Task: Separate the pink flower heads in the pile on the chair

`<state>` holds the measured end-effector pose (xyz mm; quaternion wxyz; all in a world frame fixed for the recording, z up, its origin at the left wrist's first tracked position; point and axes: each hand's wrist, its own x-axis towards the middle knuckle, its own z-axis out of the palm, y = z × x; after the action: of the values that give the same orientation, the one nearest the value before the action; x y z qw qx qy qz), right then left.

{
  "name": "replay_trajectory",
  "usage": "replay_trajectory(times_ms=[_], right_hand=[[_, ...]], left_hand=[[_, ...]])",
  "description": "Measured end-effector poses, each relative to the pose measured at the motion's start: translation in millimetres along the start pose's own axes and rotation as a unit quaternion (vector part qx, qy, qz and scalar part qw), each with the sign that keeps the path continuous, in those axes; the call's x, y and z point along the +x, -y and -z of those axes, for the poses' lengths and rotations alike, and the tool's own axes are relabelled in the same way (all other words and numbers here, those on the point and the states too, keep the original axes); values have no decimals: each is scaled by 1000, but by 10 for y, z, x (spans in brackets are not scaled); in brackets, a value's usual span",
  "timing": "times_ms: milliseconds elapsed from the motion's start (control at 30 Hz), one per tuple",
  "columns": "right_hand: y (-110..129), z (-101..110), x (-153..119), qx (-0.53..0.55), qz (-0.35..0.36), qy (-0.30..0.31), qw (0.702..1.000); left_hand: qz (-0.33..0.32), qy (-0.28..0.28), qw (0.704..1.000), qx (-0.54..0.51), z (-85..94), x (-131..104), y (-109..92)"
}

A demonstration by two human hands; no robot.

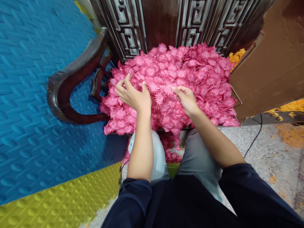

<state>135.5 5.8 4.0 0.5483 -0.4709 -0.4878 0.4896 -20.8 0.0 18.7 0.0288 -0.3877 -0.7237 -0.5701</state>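
A wide heap of pink flower-shaped pieces (197,76) covers the wooden seat in front of me. Over the left part of the heap is my left hand (135,95), its fingers spread and bent, with nothing visible held in it. My right hand (186,98) is pinched at the thumb and forefinger on the edge of a pale pink flower piece (169,89), near the middle of the heap. The other fingers of that hand are curled in.
A curved dark wooden armrest (71,76) stands at the left, before blue matting (28,95). Carved panels (161,22) rise behind the heap. A cardboard box (273,63) is at the right, near orange pieces (292,106). A black cable (258,133) hangs there.
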Motion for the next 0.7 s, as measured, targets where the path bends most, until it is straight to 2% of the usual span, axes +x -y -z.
replay_trajectory(times_ms=[100,267,367,433,567,700], right_hand=[[-9,8,14,-9,13,-9,1000],[-23,-6,17,-28,76,32,996],[-28,-34,13,-13,66,49,997],[-24,-41,21,25,27,53,998],[10,-17,67,97,-74,58,991],[52,6,96,115,-96,61,987]], left_hand=[[-36,37,999,-3,20,-106,-80],[-126,218,967,-29,-16,-309,-175],[-139,265,953,-59,-79,-313,-121],[-125,251,956,-84,-116,-275,-57],[-76,166,980,-79,-147,-200,56],[-81,137,984,-81,-147,-210,73]])
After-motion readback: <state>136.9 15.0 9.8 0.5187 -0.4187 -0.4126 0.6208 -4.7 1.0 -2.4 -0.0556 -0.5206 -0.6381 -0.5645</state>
